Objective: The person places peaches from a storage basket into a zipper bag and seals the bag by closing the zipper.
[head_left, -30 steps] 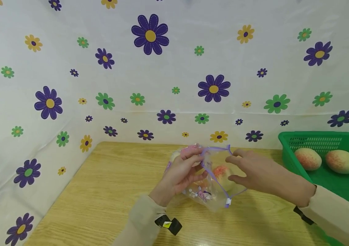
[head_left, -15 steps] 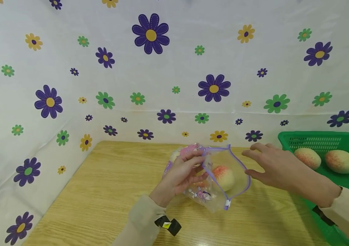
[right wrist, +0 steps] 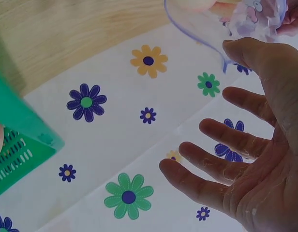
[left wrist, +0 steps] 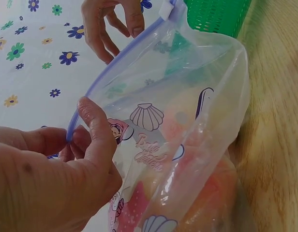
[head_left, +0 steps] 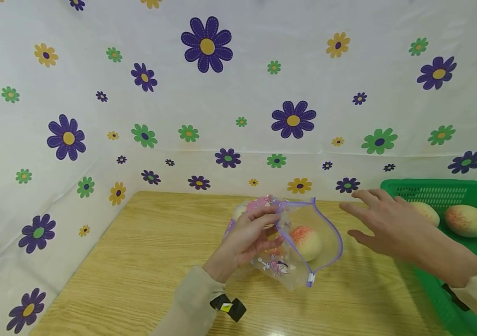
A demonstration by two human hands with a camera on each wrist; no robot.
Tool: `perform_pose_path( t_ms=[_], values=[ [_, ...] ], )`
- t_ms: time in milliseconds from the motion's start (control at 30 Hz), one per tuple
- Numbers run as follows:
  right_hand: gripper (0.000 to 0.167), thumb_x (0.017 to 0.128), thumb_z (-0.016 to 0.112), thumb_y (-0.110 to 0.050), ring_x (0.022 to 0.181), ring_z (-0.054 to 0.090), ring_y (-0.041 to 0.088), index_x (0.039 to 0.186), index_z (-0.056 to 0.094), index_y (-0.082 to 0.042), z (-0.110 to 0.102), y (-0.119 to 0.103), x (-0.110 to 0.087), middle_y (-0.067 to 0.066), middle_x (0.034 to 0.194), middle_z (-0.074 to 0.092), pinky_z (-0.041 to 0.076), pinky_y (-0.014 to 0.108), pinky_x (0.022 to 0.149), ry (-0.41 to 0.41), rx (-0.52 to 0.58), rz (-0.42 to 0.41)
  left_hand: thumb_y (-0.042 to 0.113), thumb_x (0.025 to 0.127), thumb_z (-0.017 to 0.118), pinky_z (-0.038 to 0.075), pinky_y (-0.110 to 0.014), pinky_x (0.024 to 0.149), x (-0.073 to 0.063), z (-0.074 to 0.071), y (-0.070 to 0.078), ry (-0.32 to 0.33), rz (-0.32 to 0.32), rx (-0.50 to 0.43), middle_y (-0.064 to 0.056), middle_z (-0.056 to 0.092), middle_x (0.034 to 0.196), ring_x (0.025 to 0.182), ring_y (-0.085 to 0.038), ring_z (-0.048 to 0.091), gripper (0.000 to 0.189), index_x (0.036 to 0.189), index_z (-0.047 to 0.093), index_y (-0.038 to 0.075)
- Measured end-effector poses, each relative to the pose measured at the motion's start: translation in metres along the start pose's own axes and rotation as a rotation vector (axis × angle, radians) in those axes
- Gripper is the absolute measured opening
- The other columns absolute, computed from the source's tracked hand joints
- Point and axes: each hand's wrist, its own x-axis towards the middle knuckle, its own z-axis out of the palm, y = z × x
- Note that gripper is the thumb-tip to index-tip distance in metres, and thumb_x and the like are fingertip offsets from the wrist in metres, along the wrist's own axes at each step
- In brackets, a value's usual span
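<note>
A clear zip bag (head_left: pixel 280 275) with a purple slider rim and printed shells and cartoon figures lies on the table, its mouth spread toward the right. Inside it a peach (head_left: pixel 305 242) shows near the mouth, with more fruit behind it, partly hidden by the print and the hand. My left hand (head_left: pixel 247 238) pinches the bag's rim between thumb and fingers, plain in the left wrist view (left wrist: pixel 86 150). To the right of the mouth, my right hand (head_left: pixel 394 228) hangs in the air with fingers spread, holding nothing, its palm bare in the right wrist view (right wrist: pixel 255 150).
At the right stands a green plastic basket (head_left: pixel 427 186) with perforated walls. Two peaches lie in it, one at the right (head_left: pixel 466 220) and one partly behind my right hand (head_left: pixel 427 212). A flower-printed white cloth (head_left: pixel 238 93) rises behind the wooden table (head_left: pixel 146 261).
My right hand has left the bag's mouth and moved right toward the basket. The mouth's right side has come into full view, bowed wide. My left hand has stayed on the rim.
</note>
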Motion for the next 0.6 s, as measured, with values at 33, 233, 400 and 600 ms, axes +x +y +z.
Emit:
perform_pose_path(
  t_ms=[33, 233, 400, 600],
  values=[
    [0.054, 0.083, 0.085, -0.036, 0.117, 0.061, 0.045, 0.130, 0.067, -0.019, -0.001, 0.002, -0.001, 0.021, 0.132, 0.063, 0.058, 0.068, 0.084, 0.010, -0.007, -0.001, 0.010, 0.104, 0.057, 0.064, -0.025, 0.071, 0.000, 0.000, 0.000, 0.000, 0.001, 0.000, 0.001, 0.060, 0.101, 0.088, -0.012, 0.060, 0.015, 0.118, 0.064, 0.012],
    [0.057, 0.081, 0.086, -0.037, 0.113, 0.063, 0.045, 0.131, 0.066, -0.019, -0.001, 0.014, -0.006, 0.021, 0.128, 0.063, 0.058, 0.066, 0.078, 0.067, -0.047, -0.016, 0.009, 0.105, 0.055, 0.064, -0.027, 0.072, 0.000, -0.001, 0.000, -0.008, 0.002, -0.018, 0.001, 0.061, 0.101, 0.087, -0.012, 0.063, 0.019, 0.122, 0.064, 0.012],
    [0.060, 0.081, 0.086, -0.038, 0.116, 0.061, 0.048, 0.133, 0.065, -0.017, 0.000, 0.024, -0.010, 0.023, 0.132, 0.062, 0.056, 0.070, 0.081, 0.030, -0.044, 0.027, 0.007, 0.105, 0.054, 0.065, -0.028, 0.074, 0.002, -0.001, -0.001, -0.031, 0.015, -0.024, 0.000, 0.060, 0.104, 0.090, -0.012, 0.062, 0.024, 0.127, 0.062, 0.008],
    [0.061, 0.082, 0.084, -0.037, 0.116, 0.059, 0.052, 0.135, 0.063, -0.016, 0.004, 0.038, -0.015, 0.026, 0.134, 0.060, 0.056, 0.070, 0.078, 0.012, -0.051, 0.072, 0.004, 0.105, 0.052, 0.065, -0.028, 0.074, 0.001, -0.001, -0.001, -0.021, 0.017, -0.026, -0.001, 0.058, 0.107, 0.091, -0.012, 0.062, 0.033, 0.137, 0.056, 0.005]
  ],
)
